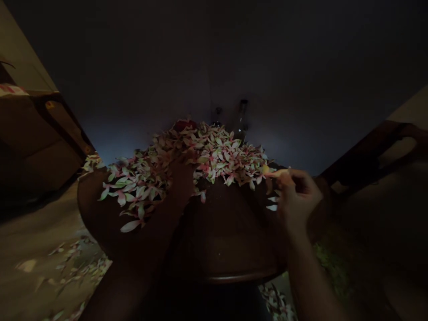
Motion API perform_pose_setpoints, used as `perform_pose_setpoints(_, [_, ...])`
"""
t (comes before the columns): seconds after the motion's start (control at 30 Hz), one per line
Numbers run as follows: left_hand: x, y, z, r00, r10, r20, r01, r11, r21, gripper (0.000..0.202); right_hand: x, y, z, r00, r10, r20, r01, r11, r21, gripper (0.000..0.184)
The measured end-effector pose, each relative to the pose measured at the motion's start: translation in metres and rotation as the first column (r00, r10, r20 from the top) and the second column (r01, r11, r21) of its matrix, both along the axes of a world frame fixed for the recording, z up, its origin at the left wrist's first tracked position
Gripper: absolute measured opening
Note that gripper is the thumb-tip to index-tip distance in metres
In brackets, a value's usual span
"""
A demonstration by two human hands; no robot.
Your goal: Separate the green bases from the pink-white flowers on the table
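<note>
A large heap of pink and pale-green flowers or petals [220,156] covers the back of a dark round table [227,232]. My left hand [183,176] reaches into the middle of this heap; it is in deep shadow and its fingers blend with the petals. At the heap's right edge, my right hand [296,191] is held with thumb and fingers pinched together. Between them is a small yellowish-pink piece [272,173], pointing left, which looks like a flower; its exact kind is unclear. A few white petals [272,207] show just beside this hand.
Behind the heap stand a dark glass bottle [241,122] and a smaller bottle [218,117], against dark walls meeting in a corner. A red object [185,125] is partly buried at the back. More petals [90,267] litter the floor at left. A large brown box-like shape [36,142] stands left.
</note>
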State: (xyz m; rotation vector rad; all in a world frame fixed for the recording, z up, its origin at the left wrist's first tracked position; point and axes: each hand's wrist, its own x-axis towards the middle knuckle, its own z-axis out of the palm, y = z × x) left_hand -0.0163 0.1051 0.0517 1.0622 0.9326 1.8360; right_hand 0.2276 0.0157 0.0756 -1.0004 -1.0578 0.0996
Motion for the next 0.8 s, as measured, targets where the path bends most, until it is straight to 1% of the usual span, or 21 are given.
perform_pose_setpoints(0.03, [0.002, -0.002, 0.002, 1.0, 0.018, -0.008, -0.018, 1.0, -0.017, 0.027, 0.017, -0.006, -0.003, 0.992, -0.039, 0.116, 0.049, 0.996, -0.079, 0.019])
perform_pose_setpoints(0.07, [0.005, -0.003, 0.004, 0.999, 0.033, -0.035, -0.034, 0.999, -0.03, 0.023, 0.034, -0.01, -0.006, 0.964, -0.054, 0.259, 0.101, 0.98, -0.169, 0.02])
perform_pose_setpoints(0.1, [0.008, -0.005, 0.006, 0.995, 0.042, -0.086, -0.045, 0.999, -0.028, 0.018, 0.049, -0.013, -0.01, 0.913, -0.041, 0.406, 0.157, 0.954, -0.256, 0.02])
perform_pose_setpoints(0.13, [0.011, -0.006, 0.008, 0.986, 0.053, -0.16, -0.055, 0.998, -0.011, 0.018, 0.063, -0.015, -0.015, 0.842, -0.003, 0.54, 0.21, 0.923, -0.323, 0.021])
perform_pose_setpoints(0.17, [0.013, -0.007, 0.009, 0.969, 0.069, -0.238, -0.07, 0.998, 0.006, 0.022, 0.073, -0.016, -0.018, 0.764, 0.038, 0.644, 0.26, 0.896, -0.361, 0.022])
perform_pose_setpoints(0.2, [0.015, -0.008, 0.01, 0.946, 0.092, -0.31, -0.09, 0.996, 0.022, 0.028, 0.079, -0.016, -0.021, 0.694, 0.069, 0.717, 0.298, 0.879, -0.373, 0.023])
perform_pose_setpoints(0.23, [0.017, -0.009, 0.011, 0.922, 0.115, -0.37, -0.11, 0.993, 0.035, 0.031, 0.08, -0.015, -0.021, 0.647, 0.081, 0.758, 0.316, 0.876, -0.364, 0.024])
perform_pose_setpoints(0.27, [0.019, -0.009, 0.011, 0.903, 0.126, -0.412, -0.118, 0.992, 0.046, 0.033, 0.076, -0.015, -0.02, 0.631, 0.079, 0.772, 0.312, 0.885, -0.345, 0.025])
perform_pose_setpoints(0.3, [0.02, -0.01, 0.012, 0.892, 0.126, -0.434, -0.113, 0.992, 0.056, 0.034, 0.068, -0.013, -0.016, 0.647, 0.069, 0.76, 0.284, 0.903, -0.324, 0.025])
perform_pose_setpoints(0.37, [0.023, -0.012, 0.012, 0.877, 0.094, -0.471, -0.067, 0.995, 0.074, 0.032, 0.04, -0.007, -0.003, 0.729, 0.1, 0.677, 0.156, 0.939, -0.307, 0.025])
perform_pose_setpoints(0.4, [0.025, -0.014, 0.012, 0.869, 0.072, -0.489, -0.036, 0.996, 0.083, 0.03, 0.023, -0.001, 0.004, 0.767, 0.158, 0.622, 0.057, 0.948, -0.312, 0.026])
perform_pose_setpoints(0.43, [0.026, -0.015, 0.012, 0.863, 0.05, -0.503, -0.006, 0.996, 0.089, 0.028, 0.006, 0.006, 0.01, 0.788, 0.242, 0.566, -0.056, 0.944, -0.326, 0.027])
perform_pose_setpoints(0.47, [0.027, -0.016, 0.013, 0.858, 0.028, -0.514, 0.022, 0.996, 0.089, 0.027, -0.012, 0.016, 0.014, 0.789, 0.34, 0.512, -0.178, 0.924, -0.34, 0.028])
perform_pose_setpoints(0.5, [0.028, -0.017, 0.014, 0.853, 0.008, -0.522, 0.042, 0.996, 0.083, 0.027, -0.028, 0.027, 0.016, 0.772, 0.443, 0.456, -0.302, 0.887, -0.35, 0.029])
perform_pose_setpoints(0.57, [0.027, -0.017, 0.015, 0.852, -0.005, -0.523, 0.044, 0.997, 0.061, 0.029, -0.054, 0.05, 0.013, 0.724, 0.609, 0.324, -0.508, 0.788, -0.347, 0.031])
perform_pose_setpoints(0.6, [0.026, -0.016, 0.015, 0.85, 0.001, -0.526, 0.031, 0.998, 0.051, 0.029, -0.063, 0.061, 0.008, 0.707, 0.665, 0.242, -0.583, 0.741, -0.333, 0.033])
perform_pose_setpoints(0.63, [0.025, -0.015, 0.016, 0.843, 0.01, -0.537, 0.017, 0.999, 0.046, 0.028, -0.07, 0.07, 0.002, 0.691, 0.705, 0.16, -0.64, 0.7, -0.318, 0.035])
perform_pose_setpoints(0.7, [0.023, -0.014, 0.016, 0.821, 0.011, -0.57, 0.017, 0.999, 0.044, 0.026, -0.075, 0.08, -0.01, 0.666, 0.745, 0.039, -0.705, 0.645, -0.295, 0.037])
perform_pose_setpoints(0.73, [0.022, -0.014, 0.016, 0.812, -0.004, -0.584, 0.033, 0.999, 0.039, 0.024, -0.074, 0.082, -0.015, 0.657, 0.754, 0.007, -0.719, 0.63, -0.294, 0.037])
perform_pose_setpoints(0.8, [0.023, -0.015, 0.015, 0.799, -0.057, -0.598, 0.082, 0.997, 0.014, 0.022, -0.069, 0.08, -0.021, 0.665, 0.747, -0.009, -0.716, 0.633, -0.294, 0.036])
